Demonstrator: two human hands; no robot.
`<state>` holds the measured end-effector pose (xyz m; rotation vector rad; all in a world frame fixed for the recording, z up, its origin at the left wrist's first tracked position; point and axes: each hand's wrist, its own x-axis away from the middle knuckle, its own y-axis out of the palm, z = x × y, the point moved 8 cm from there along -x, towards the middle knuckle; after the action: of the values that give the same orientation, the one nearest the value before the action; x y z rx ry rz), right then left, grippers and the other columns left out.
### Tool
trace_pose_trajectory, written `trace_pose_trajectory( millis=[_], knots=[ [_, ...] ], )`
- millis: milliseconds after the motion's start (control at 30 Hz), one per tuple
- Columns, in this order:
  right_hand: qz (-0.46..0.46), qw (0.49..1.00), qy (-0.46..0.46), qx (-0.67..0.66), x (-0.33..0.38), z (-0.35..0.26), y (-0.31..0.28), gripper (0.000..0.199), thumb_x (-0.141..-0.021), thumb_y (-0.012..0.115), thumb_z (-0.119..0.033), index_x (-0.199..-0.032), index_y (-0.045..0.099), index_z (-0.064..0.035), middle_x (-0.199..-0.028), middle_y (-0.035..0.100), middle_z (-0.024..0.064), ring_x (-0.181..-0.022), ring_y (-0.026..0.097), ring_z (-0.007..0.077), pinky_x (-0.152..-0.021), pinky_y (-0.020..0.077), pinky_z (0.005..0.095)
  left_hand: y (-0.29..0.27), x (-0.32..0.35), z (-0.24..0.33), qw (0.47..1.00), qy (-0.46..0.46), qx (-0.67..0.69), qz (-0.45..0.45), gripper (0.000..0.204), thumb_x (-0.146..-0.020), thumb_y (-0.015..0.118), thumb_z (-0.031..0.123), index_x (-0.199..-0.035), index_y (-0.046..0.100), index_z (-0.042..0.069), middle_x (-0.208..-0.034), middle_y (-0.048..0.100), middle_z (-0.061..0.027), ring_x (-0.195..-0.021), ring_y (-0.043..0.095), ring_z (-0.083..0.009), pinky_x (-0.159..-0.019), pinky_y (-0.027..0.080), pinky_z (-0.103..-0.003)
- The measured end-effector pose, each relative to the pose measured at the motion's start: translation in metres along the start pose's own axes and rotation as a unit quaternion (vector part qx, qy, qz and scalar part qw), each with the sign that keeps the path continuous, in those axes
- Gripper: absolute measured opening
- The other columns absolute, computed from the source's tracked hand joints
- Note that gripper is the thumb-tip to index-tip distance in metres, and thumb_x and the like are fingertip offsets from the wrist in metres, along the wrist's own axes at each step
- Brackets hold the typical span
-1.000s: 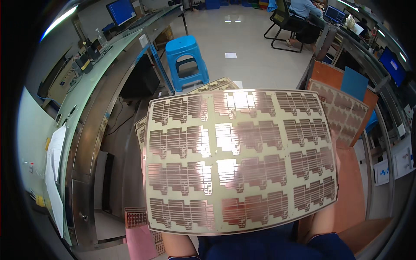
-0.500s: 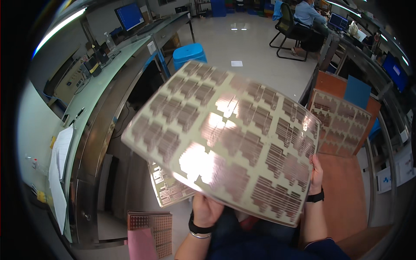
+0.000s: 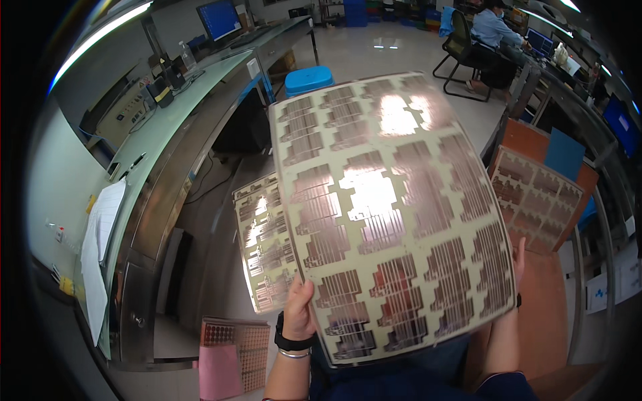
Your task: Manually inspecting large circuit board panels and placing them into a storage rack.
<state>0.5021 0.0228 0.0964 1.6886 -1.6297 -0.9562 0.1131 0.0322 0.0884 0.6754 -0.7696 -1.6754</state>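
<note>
I hold a large pale-green circuit board panel point(image 3: 401, 220) with rows of copper-coloured track patterns, tilted up in front of me and shining with reflected light. My left hand point(image 3: 299, 311) is closed on its lower left edge, thumb on the front face. At the right edge my right hand point(image 3: 518, 267) shows only some fingers; the rest is hidden behind the panel. Beyond the left edge a second patterned panel point(image 3: 257, 267) stands lower down, partly covered by the held one. To the right, a similar panel point(image 3: 535, 200) leans against an orange-brown board point(image 3: 582, 204).
A long bench point(image 3: 194, 93) with papers point(image 3: 103, 227) runs along the left. A blue stool point(image 3: 309, 79) stands ahead. Low at left are dotted copper panels point(image 3: 256, 354) with a pink sheet point(image 3: 221, 371). A brown surface point(image 3: 542, 307) lies at right; a seated person point(image 3: 495, 30) works farther off.
The held panel has turned counterclockwise and stands more upright, its left edge shifted right. More of the second panel behind it shows. Both hands stay on the held panel.
</note>
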Motion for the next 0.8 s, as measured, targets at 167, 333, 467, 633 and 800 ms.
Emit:
trace_pose_trajectory(
  millis=[167, 333, 467, 633, 800],
  knots=[
    [-0.126, 0.990, 0.003, 0.067, -0.011, -0.013, 0.001, 0.066, -0.094, 0.030, -0.052, -0.138, 0.029, -0.0023, -0.130, 0.047, 0.0126, -0.110, 0.054, 0.0211, -0.087, 0.0492, 0.0336, 0.004, -0.002, -0.005, 0.997, -0.064, -0.025, -0.025, 0.043, -0.091, 0.050, 0.018, -0.127, 0.040, -0.004, -0.116, 0.056, -0.0127, -0.103, 0.056, -0.0182, -0.090, 0.045, -0.031],
    [-0.091, 0.989, -0.032, 0.115, 0.001, -0.024, -0.016, 0.041, -0.095, 0.036, -0.020, -0.131, 0.037, -0.0002, -0.115, 0.057, 0.0120, -0.094, 0.061, 0.0191, -0.077, 0.0526, 0.0306, 0.005, -0.008, -0.023, 0.989, -0.114, -0.026, -0.086, 0.051, -0.094, 0.043, 0.034, -0.129, 0.039, -0.004, -0.120, 0.054, -0.0144, -0.105, 0.055, -0.0204, -0.091, 0.044, -0.031],
    [0.013, 0.990, -0.094, 0.106, 0.007, -0.028, -0.012, 0.037, -0.094, 0.040, -0.010, -0.130, 0.038, 0.0009, -0.118, 0.056, 0.0153, -0.099, 0.061, 0.0231, -0.080, 0.0530, 0.0334, 0.009, -0.006, -0.034, 0.975, -0.151, 0.157, -0.048, 0.065, -0.093, 0.029, 0.053, -0.131, 0.039, 0.001, -0.126, 0.049, -0.0160, -0.113, 0.051, -0.0294, -0.094, 0.043, -0.040],
    [0.015, 0.989, -0.140, 0.037, 0.001, -0.009, -0.022, 0.039, -0.093, 0.045, -0.011, -0.131, 0.037, -0.0009, -0.124, 0.051, 0.0146, -0.109, 0.054, 0.0261, -0.093, 0.0464, 0.0407, -0.012, 0.011, -0.071, 0.976, -0.082, 0.191, 0.058, 0.046, -0.092, 0.045, 0.037, -0.123, 0.047, 0.002, -0.120, 0.055, -0.0115, -0.107, 0.053, -0.0279, -0.093, 0.043, -0.042],
    [0.012, 0.993, -0.105, -0.047, 0.007, 0.039, -0.002, 0.042, -0.091, 0.048, -0.005, -0.131, 0.037, -0.0031, -0.131, 0.046, 0.0126, -0.119, 0.046, 0.0255, -0.101, 0.0393, 0.0409, -0.007, 0.026, -0.094, 0.970, -0.083, 0.222, 0.058, 0.045, -0.093, 0.044, 0.038, -0.119, 0.050, 0.002, -0.116, 0.057, -0.0125, -0.105, 0.054, -0.0263, -0.089, 0.046, -0.040]
  ],
)
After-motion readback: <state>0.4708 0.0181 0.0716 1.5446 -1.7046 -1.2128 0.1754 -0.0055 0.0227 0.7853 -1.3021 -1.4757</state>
